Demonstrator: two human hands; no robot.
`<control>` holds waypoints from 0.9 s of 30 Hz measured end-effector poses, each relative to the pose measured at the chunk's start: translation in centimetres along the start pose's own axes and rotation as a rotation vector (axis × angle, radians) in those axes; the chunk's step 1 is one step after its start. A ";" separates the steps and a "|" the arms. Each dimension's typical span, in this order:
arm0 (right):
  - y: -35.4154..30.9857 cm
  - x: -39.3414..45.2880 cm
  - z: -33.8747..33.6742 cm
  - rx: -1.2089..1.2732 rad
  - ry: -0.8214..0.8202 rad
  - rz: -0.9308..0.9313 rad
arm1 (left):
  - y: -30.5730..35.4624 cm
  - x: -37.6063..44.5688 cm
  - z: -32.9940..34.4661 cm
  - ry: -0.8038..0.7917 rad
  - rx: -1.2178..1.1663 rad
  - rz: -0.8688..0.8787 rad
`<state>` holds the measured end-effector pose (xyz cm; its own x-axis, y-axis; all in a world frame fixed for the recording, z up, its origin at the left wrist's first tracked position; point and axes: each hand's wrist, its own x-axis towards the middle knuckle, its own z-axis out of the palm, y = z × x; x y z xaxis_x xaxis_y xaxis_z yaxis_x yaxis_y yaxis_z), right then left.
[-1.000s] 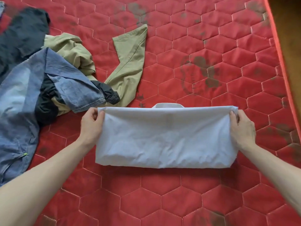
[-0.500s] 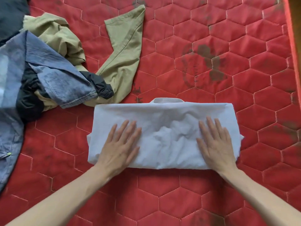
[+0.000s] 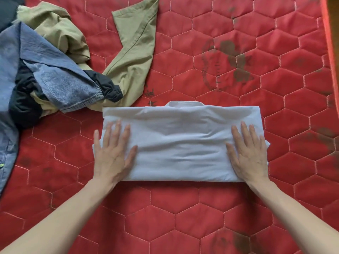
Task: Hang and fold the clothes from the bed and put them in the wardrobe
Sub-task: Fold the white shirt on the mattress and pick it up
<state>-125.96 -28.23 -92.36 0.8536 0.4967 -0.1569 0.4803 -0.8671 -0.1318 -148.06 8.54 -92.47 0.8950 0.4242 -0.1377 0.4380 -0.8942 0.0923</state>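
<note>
A white shirt lies folded into a wide rectangle on the red quilted bed, its collar peeking out at the far edge. My left hand rests flat on the shirt's left end, fingers spread, partly over its edge. Pressed flat on the right end is my right hand, fingers apart too. Neither hand grips the cloth. To the upper left sits a heap of clothes: khaki trousers, blue jeans and a dark garment.
The bed's right edge runs down the far right, with brown floor beyond it. Dark stains mark the red cover to the upper right of the shirt. More blue denim trails down the left border.
A second ago both hands held the shirt's upper corners. They then lay flat near its middle, and now they have slid apart to its left and right ends.
</note>
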 end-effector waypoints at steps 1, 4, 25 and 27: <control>0.5 -0.6 -0.4 -0.029 0.022 0.034 | -0.4 -0.8 -0.1 0.006 -0.028 -0.093; 2.1 -2.6 -0.5 0.034 0.010 0.203 | -1.4 -3.1 0.4 -0.037 -0.189 -0.251; 0.9 -2.8 -5.3 1.151 -0.027 0.828 | 15.5 -4.8 -1.6 -0.138 -0.172 0.388; 0.8 -2.4 -5.8 1.279 -0.087 0.837 | 17.8 -4.7 -2.2 -0.221 -0.249 0.338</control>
<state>-126.47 -30.29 -86.45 0.7467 -0.0629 -0.6622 -0.6467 -0.3015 -0.7006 -144.30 -9.06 -88.01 0.9635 0.0504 -0.2630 0.1560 -0.9039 0.3984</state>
